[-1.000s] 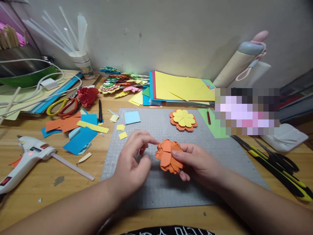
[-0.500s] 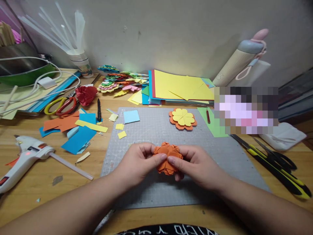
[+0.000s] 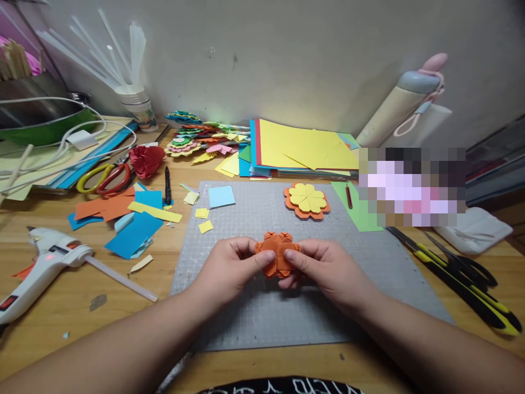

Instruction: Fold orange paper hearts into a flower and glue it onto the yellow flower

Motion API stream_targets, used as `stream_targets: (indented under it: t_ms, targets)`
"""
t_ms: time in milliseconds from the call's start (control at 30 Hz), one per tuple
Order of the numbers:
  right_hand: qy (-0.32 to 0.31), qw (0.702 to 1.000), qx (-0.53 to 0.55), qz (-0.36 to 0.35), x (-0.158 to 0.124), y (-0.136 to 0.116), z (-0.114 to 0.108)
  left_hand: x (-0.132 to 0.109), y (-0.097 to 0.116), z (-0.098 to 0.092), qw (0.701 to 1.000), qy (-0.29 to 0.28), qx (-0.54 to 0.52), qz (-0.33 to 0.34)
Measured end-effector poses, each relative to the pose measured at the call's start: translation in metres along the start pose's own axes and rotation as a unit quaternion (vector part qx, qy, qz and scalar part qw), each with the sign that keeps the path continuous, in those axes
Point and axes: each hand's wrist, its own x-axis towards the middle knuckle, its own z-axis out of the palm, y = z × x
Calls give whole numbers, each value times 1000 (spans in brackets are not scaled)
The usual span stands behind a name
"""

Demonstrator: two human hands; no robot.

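Observation:
Above the grey cutting mat (image 3: pixel 246 323), an orange folded-paper flower (image 3: pixel 279 265) is held between both hands. My left hand (image 3: pixel 233 265) pinches its left side, thumb on the face and fingers behind. On the right side my right hand (image 3: pixel 324 268) grips it the same way, with a fingertip showing below the edge. Farther back on the mat lies a yellow paper flower (image 3: pixel 307 197) layered on an orange one. A light blue paper square (image 3: pixel 222 196) and small yellow squares (image 3: pixel 205 226) rest toward the mat's left.
A glue gun (image 3: pixel 53 257) with its stick lies at the left, near blue paper scraps (image 3: pixel 133 235) and red-and-yellow-handled scissors (image 3: pixel 110 176). To the right are a utility knife (image 3: pixel 463 284) and black scissors (image 3: pixel 467 265). Stacked coloured paper (image 3: pixel 307 145) sits against the wall.
The orange flower has turned and tilted between my fingers and sits slightly higher. Both thumbs have shifted slightly apart on it. The whole view has moved a little.

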Motion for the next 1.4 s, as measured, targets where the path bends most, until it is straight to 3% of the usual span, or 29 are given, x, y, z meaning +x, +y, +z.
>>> stream_targets:
  t_ms: [300, 500, 733, 1100, 1400]
  targets:
    - [-32, 999, 28, 2, -2, 0, 4, -4, 5, 6, 999, 50, -10, 4]
    - [-13, 1000, 24, 11, -3, 0, 4, -2, 2, 2, 1000, 8, -2, -1]
    - [1, 1000, 4, -2, -5, -2, 7, -2, 2, 3, 1000, 3, 12, -6]
    - [-27, 998, 54, 25, -2, 1, 7, -7, 9, 10, 997, 75, 7, 28]
    - [-7, 999, 43, 5, 0, 4, 10, -6, 6, 8, 999, 29, 12, 22]
